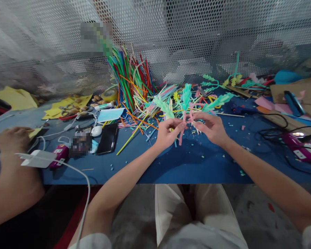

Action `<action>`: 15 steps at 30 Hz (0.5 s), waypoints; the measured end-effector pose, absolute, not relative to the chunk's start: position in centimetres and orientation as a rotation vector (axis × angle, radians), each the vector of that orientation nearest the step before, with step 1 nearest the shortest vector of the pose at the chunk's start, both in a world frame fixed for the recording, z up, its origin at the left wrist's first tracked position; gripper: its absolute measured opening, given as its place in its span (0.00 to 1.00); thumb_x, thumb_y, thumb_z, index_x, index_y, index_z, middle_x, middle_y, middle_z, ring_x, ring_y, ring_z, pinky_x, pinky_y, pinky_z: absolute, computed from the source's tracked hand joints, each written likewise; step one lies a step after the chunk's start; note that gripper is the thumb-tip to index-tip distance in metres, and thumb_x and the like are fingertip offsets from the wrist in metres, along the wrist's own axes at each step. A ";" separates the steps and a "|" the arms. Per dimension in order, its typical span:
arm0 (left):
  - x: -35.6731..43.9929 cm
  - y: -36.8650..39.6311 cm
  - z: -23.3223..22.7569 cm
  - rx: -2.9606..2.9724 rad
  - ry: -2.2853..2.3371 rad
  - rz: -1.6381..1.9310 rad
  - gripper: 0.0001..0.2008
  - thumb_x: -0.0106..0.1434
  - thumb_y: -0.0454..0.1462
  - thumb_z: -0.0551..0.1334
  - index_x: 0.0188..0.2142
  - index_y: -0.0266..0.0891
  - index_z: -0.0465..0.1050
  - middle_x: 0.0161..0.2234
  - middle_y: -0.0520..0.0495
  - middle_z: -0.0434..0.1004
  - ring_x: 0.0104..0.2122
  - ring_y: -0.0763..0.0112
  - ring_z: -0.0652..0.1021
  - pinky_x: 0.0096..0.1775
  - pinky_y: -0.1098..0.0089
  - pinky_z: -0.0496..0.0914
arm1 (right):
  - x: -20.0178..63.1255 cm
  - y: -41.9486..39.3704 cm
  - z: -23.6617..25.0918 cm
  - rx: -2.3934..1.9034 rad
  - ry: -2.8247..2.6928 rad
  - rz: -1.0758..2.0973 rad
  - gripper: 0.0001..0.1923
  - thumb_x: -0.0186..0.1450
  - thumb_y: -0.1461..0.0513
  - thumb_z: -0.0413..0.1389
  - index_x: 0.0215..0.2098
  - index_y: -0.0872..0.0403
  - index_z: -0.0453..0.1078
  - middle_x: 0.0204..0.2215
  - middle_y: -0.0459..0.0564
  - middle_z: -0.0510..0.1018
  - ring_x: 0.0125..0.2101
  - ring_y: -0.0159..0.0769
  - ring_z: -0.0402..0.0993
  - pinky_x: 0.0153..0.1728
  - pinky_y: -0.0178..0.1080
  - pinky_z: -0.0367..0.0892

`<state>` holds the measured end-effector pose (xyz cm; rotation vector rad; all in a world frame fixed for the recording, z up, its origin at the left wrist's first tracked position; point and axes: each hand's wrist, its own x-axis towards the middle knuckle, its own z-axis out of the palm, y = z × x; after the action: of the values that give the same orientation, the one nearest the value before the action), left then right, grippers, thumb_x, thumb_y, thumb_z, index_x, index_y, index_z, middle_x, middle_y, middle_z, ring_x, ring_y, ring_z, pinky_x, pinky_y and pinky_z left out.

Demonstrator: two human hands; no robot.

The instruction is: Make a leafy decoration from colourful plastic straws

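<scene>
Head view: the left hand (168, 133) and right hand (213, 127) pinched a pink-stemmed, green-leaved craft piece (187, 97) above the blue table (134, 171), near bundled coloured stems (126, 84). Pale patches on the purple box (299, 147) at right were perhaps labels, too blurred to read.

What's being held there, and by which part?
A fuzzy craft piece: the left grip and right grip pinch its pink part, below the green sprigs.

We see fuzzy, matt turquoise-and-pink pipe-cleaner sprigs (186, 97), a perforated grey metal screen (155, 38) with a dull sheen, a smooth matt blue tabletop (142, 171), a glossy black glass-faced rectangular phone (107, 138), and matt brown cardboard (309, 90).
</scene>
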<state>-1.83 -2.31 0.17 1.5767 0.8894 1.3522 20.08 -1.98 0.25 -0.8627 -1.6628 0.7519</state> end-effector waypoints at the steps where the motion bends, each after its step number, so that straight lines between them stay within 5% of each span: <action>1: -1.7 -2.4 0.1 1.601 0.900 1.373 0.20 0.66 0.54 0.73 0.36 0.39 0.84 0.33 0.43 0.88 0.28 0.66 0.83 0.31 0.66 0.74 | 20.1 -1.9 0.1 -0.860 -1.649 0.785 0.11 0.67 0.49 0.68 0.43 0.44 0.84 0.45 0.47 0.89 0.48 0.47 0.86 0.56 0.51 0.78; 8: -1.3 -3.0 0.0 1.728 0.952 1.380 0.21 0.69 0.54 0.71 0.32 0.39 0.84 0.30 0.43 0.87 0.21 0.72 0.74 0.26 0.67 0.67 | 18.6 -2.5 -0.2 -0.905 -1.431 0.850 0.11 0.68 0.49 0.68 0.38 0.47 0.85 0.39 0.48 0.88 0.39 0.41 0.84 0.42 0.43 0.79; 15: -0.9 -2.6 -0.6 1.367 0.846 1.296 0.23 0.61 0.56 0.77 0.35 0.38 0.83 0.31 0.42 0.87 0.29 0.64 0.84 0.32 0.67 0.75 | 18.1 -2.2 -0.5 -0.782 -1.278 1.071 0.17 0.61 0.45 0.73 0.34 0.48 0.83 0.39 0.49 0.85 0.35 0.37 0.77 0.40 0.43 0.76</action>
<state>-0.92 -2.59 -0.62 1.3673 0.8460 1.2963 18.12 -2.22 -0.52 -0.7825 -1.2776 1.0711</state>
